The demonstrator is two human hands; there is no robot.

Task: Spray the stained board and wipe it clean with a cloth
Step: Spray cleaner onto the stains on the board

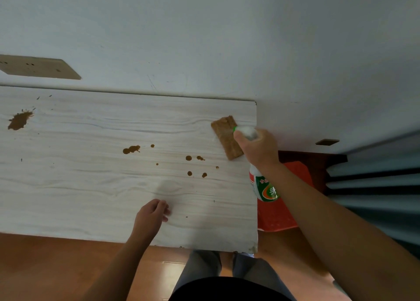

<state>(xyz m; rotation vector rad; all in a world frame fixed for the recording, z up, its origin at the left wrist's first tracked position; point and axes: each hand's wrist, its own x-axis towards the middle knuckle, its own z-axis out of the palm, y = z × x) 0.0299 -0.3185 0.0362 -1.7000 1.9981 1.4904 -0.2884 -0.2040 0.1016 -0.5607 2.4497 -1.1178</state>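
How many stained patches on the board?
3: a large blot far left, a smaller one mid-board, and a cluster of drops left of the cloth. Specks lie elsewhere; the cloth may hide more.

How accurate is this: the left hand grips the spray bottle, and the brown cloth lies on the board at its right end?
Wrong hand: in the head view the right hand grips the spray bottle; the left hand holds nothing. The brown cloth does lie on the board at its right end.
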